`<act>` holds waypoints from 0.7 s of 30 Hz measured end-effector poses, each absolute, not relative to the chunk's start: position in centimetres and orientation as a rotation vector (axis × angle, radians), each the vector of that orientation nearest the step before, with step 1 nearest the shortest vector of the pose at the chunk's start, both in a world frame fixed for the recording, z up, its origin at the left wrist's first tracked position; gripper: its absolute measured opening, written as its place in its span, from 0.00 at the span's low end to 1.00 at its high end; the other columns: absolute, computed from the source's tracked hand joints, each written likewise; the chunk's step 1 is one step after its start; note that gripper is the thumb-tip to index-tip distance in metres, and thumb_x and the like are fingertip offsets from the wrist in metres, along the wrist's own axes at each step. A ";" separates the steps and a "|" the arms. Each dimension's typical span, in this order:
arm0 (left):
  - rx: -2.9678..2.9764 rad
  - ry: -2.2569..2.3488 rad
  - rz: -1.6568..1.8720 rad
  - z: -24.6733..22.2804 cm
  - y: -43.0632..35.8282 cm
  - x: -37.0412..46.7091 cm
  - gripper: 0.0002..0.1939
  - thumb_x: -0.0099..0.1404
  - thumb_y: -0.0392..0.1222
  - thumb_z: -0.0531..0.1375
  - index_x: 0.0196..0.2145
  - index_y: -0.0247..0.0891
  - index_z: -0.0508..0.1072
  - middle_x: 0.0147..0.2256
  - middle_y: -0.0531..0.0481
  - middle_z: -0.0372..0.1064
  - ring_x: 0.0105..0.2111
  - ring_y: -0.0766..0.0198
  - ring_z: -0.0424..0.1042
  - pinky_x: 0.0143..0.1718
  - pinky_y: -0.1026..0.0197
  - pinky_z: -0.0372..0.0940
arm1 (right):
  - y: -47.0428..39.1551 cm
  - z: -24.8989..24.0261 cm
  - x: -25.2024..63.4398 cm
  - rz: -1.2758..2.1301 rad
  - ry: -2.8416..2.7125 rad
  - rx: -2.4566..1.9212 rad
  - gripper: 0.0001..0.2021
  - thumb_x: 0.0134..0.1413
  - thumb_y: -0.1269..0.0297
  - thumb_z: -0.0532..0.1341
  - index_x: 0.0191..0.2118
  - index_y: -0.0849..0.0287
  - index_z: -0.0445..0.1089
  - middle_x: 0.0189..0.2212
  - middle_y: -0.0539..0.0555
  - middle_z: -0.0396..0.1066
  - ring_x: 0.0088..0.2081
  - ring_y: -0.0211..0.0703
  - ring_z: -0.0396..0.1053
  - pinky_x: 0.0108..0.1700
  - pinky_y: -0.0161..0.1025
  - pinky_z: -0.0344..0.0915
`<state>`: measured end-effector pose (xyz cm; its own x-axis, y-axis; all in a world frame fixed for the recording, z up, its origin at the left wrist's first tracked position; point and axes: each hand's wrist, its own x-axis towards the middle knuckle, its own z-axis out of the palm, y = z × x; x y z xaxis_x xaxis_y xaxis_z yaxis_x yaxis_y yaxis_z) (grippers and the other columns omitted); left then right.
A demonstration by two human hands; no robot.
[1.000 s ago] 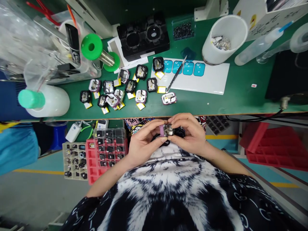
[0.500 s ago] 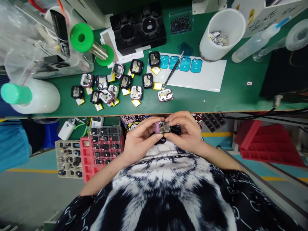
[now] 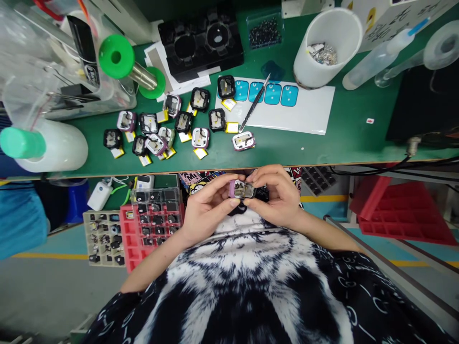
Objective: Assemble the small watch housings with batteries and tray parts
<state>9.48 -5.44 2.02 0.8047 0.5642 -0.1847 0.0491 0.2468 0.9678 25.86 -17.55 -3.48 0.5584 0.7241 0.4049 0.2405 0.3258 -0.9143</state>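
Observation:
In front of the bench edge, my left hand (image 3: 206, 208) is closed on a small purple watch case (image 3: 234, 189), thumb below and fingers above. My right hand (image 3: 278, 196) pinches a grey and dark inner part (image 3: 248, 190) at the right side of that case. Whether the two parts are joined is too small to tell. On the bench beyond lie several open watch cases, among them a white and purple one (image 3: 244, 141) and a black one (image 3: 217, 119), many with yellow-edged batteries beside them. Tweezers (image 3: 255, 103) rest on a white sheet (image 3: 311, 114) with blue stickers.
A green spool (image 3: 116, 56), a white bottle (image 3: 60, 145) and a tool bin stand at the left. A white cup (image 3: 304, 62) of small parts and a squeeze bottle (image 3: 380, 64) are at the right. Partitioned trays (image 3: 131, 239) sit below the bench at left.
The purple case has tilted slightly and shifted a little left in my hands, showing more of its inside. The bench items moved slightly left in view as the camera shifted.

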 end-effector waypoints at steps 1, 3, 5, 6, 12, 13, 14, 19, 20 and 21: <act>1.287 0.575 0.375 2.0 -5.5 9.5 0.25 0.71 0.32 0.72 0.63 0.45 0.82 0.60 0.41 0.80 0.58 0.58 0.81 0.62 0.58 0.76 | -17.6 -3.5 25.9 0.389 -0.979 -1.246 0.18 0.60 0.63 0.78 0.51 0.49 0.74 0.46 0.54 0.75 0.47 0.50 0.79 0.50 0.54 0.82; 1.284 0.581 0.365 2.1 -5.5 9.5 0.25 0.71 0.33 0.71 0.63 0.45 0.81 0.61 0.41 0.79 0.58 0.57 0.80 0.62 0.57 0.76 | -17.6 -3.4 25.9 0.390 -0.985 -1.261 0.18 0.59 0.63 0.78 0.51 0.50 0.73 0.46 0.54 0.75 0.47 0.50 0.78 0.51 0.54 0.81; 1.283 0.582 0.356 2.0 -5.3 9.5 0.24 0.72 0.34 0.71 0.64 0.45 0.81 0.61 0.41 0.79 0.59 0.57 0.79 0.64 0.56 0.75 | -17.7 -3.3 26.0 0.420 -0.980 -1.276 0.18 0.59 0.63 0.78 0.50 0.50 0.73 0.47 0.54 0.74 0.48 0.50 0.78 0.51 0.54 0.80; 1.286 0.582 0.349 1.9 -5.3 9.5 0.24 0.72 0.35 0.71 0.64 0.45 0.81 0.62 0.41 0.78 0.60 0.56 0.78 0.65 0.56 0.74 | -17.7 -3.3 26.1 0.444 -0.978 -1.280 0.19 0.58 0.64 0.78 0.50 0.50 0.73 0.47 0.55 0.74 0.48 0.50 0.78 0.52 0.53 0.80; 1.289 0.590 0.313 0.8 -4.6 9.2 0.23 0.72 0.38 0.71 0.63 0.47 0.82 0.61 0.44 0.78 0.59 0.59 0.77 0.64 0.59 0.71 | -17.8 -2.2 27.8 0.590 -1.125 -1.251 0.18 0.61 0.63 0.77 0.52 0.52 0.73 0.47 0.54 0.77 0.49 0.49 0.77 0.51 0.49 0.78; 1.269 0.585 0.306 0.7 -4.6 9.1 0.22 0.73 0.38 0.71 0.63 0.48 0.82 0.61 0.44 0.78 0.59 0.59 0.77 0.64 0.59 0.71 | -17.9 -2.0 28.1 0.601 -1.165 -1.261 0.17 0.63 0.63 0.75 0.52 0.52 0.73 0.47 0.54 0.77 0.49 0.49 0.77 0.50 0.48 0.78; 1.250 0.579 0.296 0.5 -4.5 9.1 0.22 0.74 0.38 0.70 0.63 0.49 0.82 0.61 0.45 0.78 0.60 0.59 0.77 0.64 0.58 0.70 | -17.9 -1.8 28.5 0.605 -1.207 -1.273 0.16 0.64 0.63 0.74 0.53 0.52 0.73 0.47 0.54 0.78 0.49 0.48 0.77 0.50 0.48 0.78; 1.287 0.512 0.216 0.5 -4.1 9.0 0.23 0.73 0.38 0.70 0.63 0.48 0.82 0.60 0.44 0.77 0.60 0.57 0.75 0.65 0.58 0.69 | -18.0 -0.6 30.0 0.632 -1.443 -1.330 0.12 0.69 0.70 0.67 0.54 0.52 0.72 0.47 0.55 0.76 0.48 0.47 0.76 0.49 0.47 0.77; 1.309 0.482 0.200 0.6 -4.0 9.0 0.23 0.73 0.38 0.71 0.64 0.48 0.81 0.60 0.43 0.76 0.60 0.57 0.75 0.64 0.58 0.69 | -18.0 -0.3 30.3 0.635 -1.495 -1.338 0.11 0.69 0.71 0.66 0.53 0.53 0.72 0.46 0.55 0.76 0.47 0.47 0.76 0.48 0.46 0.76; 1.331 0.454 0.187 0.7 -3.9 9.1 0.24 0.73 0.37 0.71 0.64 0.47 0.81 0.60 0.42 0.75 0.60 0.57 0.74 0.64 0.58 0.70 | -18.0 -0.2 30.5 0.642 -1.541 -1.343 0.11 0.70 0.71 0.65 0.53 0.53 0.72 0.46 0.55 0.75 0.47 0.47 0.75 0.47 0.46 0.75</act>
